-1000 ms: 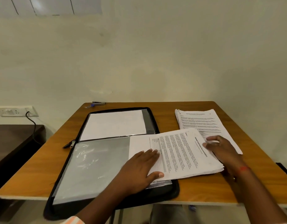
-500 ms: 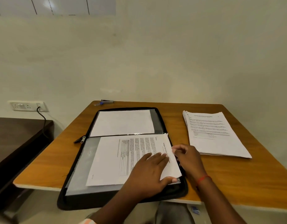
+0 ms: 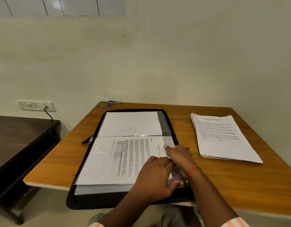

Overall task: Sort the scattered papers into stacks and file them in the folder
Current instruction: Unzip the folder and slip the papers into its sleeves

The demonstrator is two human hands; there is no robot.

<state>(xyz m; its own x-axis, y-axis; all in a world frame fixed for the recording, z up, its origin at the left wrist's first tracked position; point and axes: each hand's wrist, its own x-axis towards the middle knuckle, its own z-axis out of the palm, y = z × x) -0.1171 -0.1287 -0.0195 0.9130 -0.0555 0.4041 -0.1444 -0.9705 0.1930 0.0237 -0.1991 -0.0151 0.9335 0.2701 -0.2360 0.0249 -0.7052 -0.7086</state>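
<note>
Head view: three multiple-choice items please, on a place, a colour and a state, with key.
1. Where is the loose stack of papers? A on the table, right of the folder; B inside the folder; C on the floor.
2. The band on the right wrist is: A green; B red; C white.
3. The folder is: A zipped shut; B standing upright; C open flat.
Key: 1 A, it lies beside the folder; 2 B, plainly red; 3 C, both halves lie spread.

Orange-brown wood desk [image 3: 239, 185] under left hand [image 3: 155, 176] & right hand [image 3: 179, 154]. Cream wall [image 3: 158, 63] beyond, plain, faint smudges. White panels [image 3: 59, 5] top-left w/ glare. Socket plate [image 3: 36, 105] far left, black cord [image 3: 50, 122] plugged in. Dark brown side table [image 3: 18, 136] left. Pale floor [image 3: 48, 210] below.
</note>
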